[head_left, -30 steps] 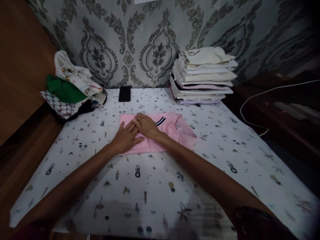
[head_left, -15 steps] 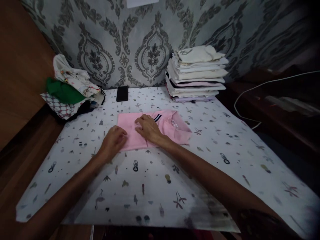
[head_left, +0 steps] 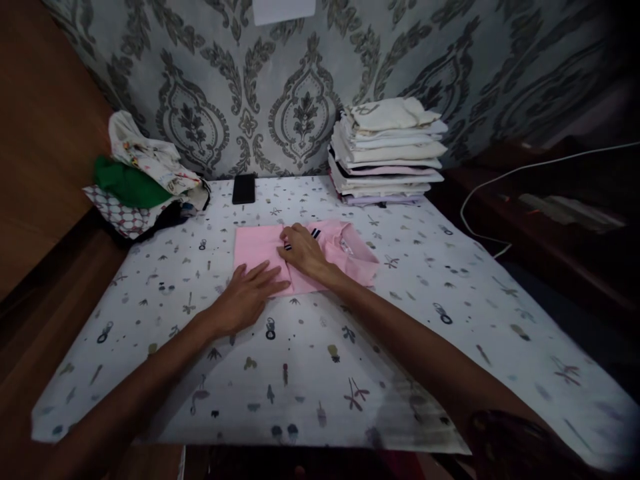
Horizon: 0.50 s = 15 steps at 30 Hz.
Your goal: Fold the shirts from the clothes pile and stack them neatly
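Note:
A folded pink polo shirt point(head_left: 260, 244) lies flat in the middle of the table, its collar pointing right and navy-and-white stripes showing on its trim. My left hand point(head_left: 250, 292) rests on the shirt's lower left part, palm down with the fingers spread. Over the shirt's middle, my right hand point(head_left: 303, 250) is bent with thumb and fingers closed on the fabric at a fold edge, beside a bit of striped trim. That hand hides part of the cloth beneath it.
A tall stack of folded clothes point(head_left: 387, 150) stands at the back right. Rumpled clothes point(head_left: 133, 183) are heaped at the back left, with a black phone point(head_left: 243, 189) between. Patterned cloth point(head_left: 310, 360) covers the table; a white cable point(head_left: 480, 183) hangs off its right side.
My left hand has gone from curled at the shirt's left edge to flat on it, further right. My right hand has shifted slightly right, and striped trim now shows by its fingers.

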Available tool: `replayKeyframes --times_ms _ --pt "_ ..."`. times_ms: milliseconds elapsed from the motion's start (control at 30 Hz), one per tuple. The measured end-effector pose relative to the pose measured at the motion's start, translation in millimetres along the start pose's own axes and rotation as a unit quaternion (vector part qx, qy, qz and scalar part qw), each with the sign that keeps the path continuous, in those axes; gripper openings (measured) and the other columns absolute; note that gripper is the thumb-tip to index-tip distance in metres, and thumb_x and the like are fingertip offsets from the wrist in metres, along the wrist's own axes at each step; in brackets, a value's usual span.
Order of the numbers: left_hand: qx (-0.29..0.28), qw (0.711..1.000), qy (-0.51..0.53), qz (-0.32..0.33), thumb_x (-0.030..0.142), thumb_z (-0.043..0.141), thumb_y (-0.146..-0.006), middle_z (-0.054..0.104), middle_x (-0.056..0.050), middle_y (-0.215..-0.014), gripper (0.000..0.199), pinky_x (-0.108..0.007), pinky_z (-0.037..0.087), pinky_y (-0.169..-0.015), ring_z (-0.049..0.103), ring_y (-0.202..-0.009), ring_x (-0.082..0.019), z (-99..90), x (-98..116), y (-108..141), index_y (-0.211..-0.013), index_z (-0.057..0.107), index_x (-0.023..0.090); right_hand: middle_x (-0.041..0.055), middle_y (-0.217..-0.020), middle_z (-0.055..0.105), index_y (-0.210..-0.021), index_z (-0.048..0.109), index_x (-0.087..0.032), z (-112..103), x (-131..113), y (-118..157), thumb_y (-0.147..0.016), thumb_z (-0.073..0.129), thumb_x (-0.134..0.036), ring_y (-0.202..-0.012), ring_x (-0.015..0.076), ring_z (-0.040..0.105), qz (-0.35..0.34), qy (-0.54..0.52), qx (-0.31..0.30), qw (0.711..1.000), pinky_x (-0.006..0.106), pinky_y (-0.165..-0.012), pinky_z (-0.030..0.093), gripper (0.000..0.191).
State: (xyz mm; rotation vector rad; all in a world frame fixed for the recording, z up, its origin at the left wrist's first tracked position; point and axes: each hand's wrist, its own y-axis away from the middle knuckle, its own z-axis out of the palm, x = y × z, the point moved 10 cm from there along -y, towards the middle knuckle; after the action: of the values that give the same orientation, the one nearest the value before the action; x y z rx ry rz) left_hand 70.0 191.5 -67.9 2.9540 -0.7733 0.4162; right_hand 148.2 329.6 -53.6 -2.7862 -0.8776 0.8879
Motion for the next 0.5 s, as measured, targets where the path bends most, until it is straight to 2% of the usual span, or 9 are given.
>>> replayKeyframes --times_ms 67,100,167,233,300,367,433,500 --pt "-0.009 1.0 0.021 0.006 0.016 0.037 -0.097 0.039 -0.003 -0.161 0.052 -0.064 0.017 -0.12 0.024 -0.153 -0.027 0.2 4 2 -0.144 0.049 0.036 0.0125 -0.112 0.062 -0.114 0.063 -0.015 1 -1 2 -0.085 0.056 -0.018 -0.104 0.0275 0.058 -0.003 -0.01 0.004 1.0 0.04 -0.094 0.046 0.03" --pt "0.006 0.999 0.039 0.005 0.018 0.037 -0.097 0.04 -0.004 -0.16 0.051 -0.061 0.017 -0.121 0.025 -0.153 -0.026 -3.8 3 4 -0.144 0.05 0.035 0.0131 -0.113 0.062 -0.118 0.062 -0.014 -1 -2 3 -0.087 0.054 -0.018 -0.106 0.0275 0.058 -0.003 -0.025 0.015 1.0 0.041 -0.096 0.046 0.032" --pt "0.081 0.992 0.091 -0.032 0.024 0.04 -0.098 0.041 -0.008 -0.159 0.047 -0.055 0.023 -0.122 0.03 -0.15 -0.026 -21.1 -11 10 -0.143 0.051 0.03 0.0141 -0.116 0.063 -0.122 0.061 -0.014 -8 -7 6 -0.092 0.05 -0.023 -0.11 0.027 0.058 -0.003 -0.077 0.047 0.996 0.041 -0.1 0.045 0.034" --pt "0.186 0.958 0.172 -0.132 0.032 0.048 -0.095 0.045 -0.014 -0.154 0.045 -0.053 0.035 -0.117 0.038 -0.145 -0.029 -41.5 -46 21 -0.139 0.052 0.024 0.0137 -0.122 0.063 -0.125 0.06 -0.016 -14 -14 10 -0.098 0.044 -0.03 -0.115 0.0254 0.058 -0.007 -0.145 0.079 0.986 0.041 -0.102 0.045 0.035" --pt "0.255 0.885 0.296 -0.253 0.036 0.058 -0.088 0.052 -0.016 -0.142 0.045 -0.052 0.049 -0.105 0.05 -0.134 -0.031 -48.1 -86 32 -0.131 0.054 0.022 0.0132 -0.13 0.062 -0.127 0.059 -0.018 -15 -23 14 -0.101 0.038 -0.035 -0.124 0.0238 0.055 -0.017 -0.202 0.1 0.974 0.04 -0.107 0.042 0.038" --pt "0.276 0.788 0.426 -0.347 0.033 0.067 -0.081 0.06 -0.015 -0.126 0.043 -0.046 0.059 -0.089 0.062 -0.117 -0.028 -42.2 -115 37 -0.12 0.056 0.02 0.0148 -0.135 0.06 -0.127 0.06 -0.016 -8 -29 17 -0.102 0.036 -0.037 -0.132 0.0237 0.05 -0.018 -0.231 0.103 0.967 0.041 -0.114 0.037 0.041" --pt "0.254 0.71 0.519 -0.403 0.026 0.072 -0.076 0.066 -0.012 -0.107 0.036 -0.036 0.062 -0.071 0.069 -0.094 -0.023 -33.8 -126 33 -0.107 0.058 0.016 0.0169 -0.135 0.06 -0.125 0.062 -0.014 3 -27 18 -0.102 0.037 -0.038 -0.135 0.0244 0.048 0.0 -0.245 0.091 0.965 0.042 -0.116 0.034 0.042" --pt "0.197 0.674 0.566 -0.432 0.021 0.075 -0.072 0.067 -0.008 -0.085 0.027 -0.026 0.057 -0.054 0.067 -0.069 -0.016 -26.6 -125 23 -0.094 0.06 0.013 0.0163 -0.134 0.062 -0.122 0.064 -0.015 11 -22 18 -0.101 0.039 -0.04 -0.133 0.0243 0.05 0.025 -0.262 0.083 0.961 0.041 -0.116 0.034 0.041"
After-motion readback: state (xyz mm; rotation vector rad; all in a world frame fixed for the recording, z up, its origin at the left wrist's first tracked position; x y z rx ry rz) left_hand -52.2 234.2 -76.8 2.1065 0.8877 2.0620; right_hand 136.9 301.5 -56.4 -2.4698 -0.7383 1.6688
